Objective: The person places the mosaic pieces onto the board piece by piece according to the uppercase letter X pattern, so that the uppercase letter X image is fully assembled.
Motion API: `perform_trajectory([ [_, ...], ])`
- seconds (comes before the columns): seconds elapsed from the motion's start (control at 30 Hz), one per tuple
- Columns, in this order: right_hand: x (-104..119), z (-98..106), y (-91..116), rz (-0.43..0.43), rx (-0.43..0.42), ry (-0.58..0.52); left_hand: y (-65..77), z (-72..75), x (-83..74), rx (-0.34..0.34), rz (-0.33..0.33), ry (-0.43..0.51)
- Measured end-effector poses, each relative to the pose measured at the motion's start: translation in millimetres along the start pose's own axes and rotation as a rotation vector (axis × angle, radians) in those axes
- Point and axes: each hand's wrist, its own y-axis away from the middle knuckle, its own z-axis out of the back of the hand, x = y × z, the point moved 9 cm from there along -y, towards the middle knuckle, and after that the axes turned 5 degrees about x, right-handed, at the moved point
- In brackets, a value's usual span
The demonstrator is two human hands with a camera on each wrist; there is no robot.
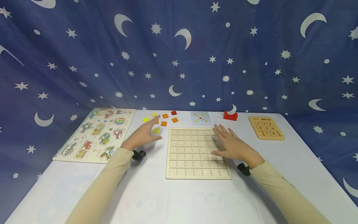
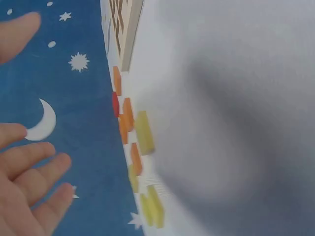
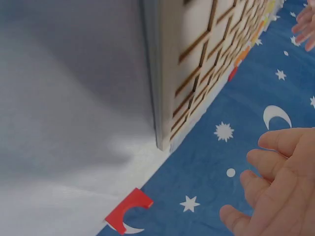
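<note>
A pale wooden grid board lies in the middle of the white table. Over its upper right part hovers my right hand, fingers spread and holding nothing. My left hand is to the left of the board, beside small square tiles, its thumb apart from the straight fingers and nothing in it. The tiles are yellow, orange and red. In the left wrist view, a yellow tile lies nearest. Behind the board is a printed card with a coloured grid pattern.
A picture puzzle board with vehicles lies at the left. At the back stands a red notched block. On the right is a wooden number puzzle. A blue star-and-moon cloth hangs behind the table.
</note>
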Motion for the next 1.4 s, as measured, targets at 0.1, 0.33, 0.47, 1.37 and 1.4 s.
perform_trajectory([
  [0.1, 2, -2, 5, 0.027, 0.000, 0.018, -4.4, 4.4, 8.0, -0.015, 0.012, 0.055],
  [0.33, 5, -13, 13, 0.104, 0.007, 0.080, -18.7, 11.0, 19.8, -0.008, -0.010, 0.108],
  [0.47, 5, -20, 17, 0.135, 0.035, 0.103, -31.4, 12.1, 31.8, 0.002, 0.017, 0.173],
  [1.37, -1, -44, 23, 0.124, 0.151, 0.117, -72.7, 4.0, 77.8, -0.017, 0.233, 0.300],
  [1.4, -1, -44, 23, 0.124, 0.151, 0.116, -73.0, 4.0, 78.0, -0.018, 0.240, 0.291],
])
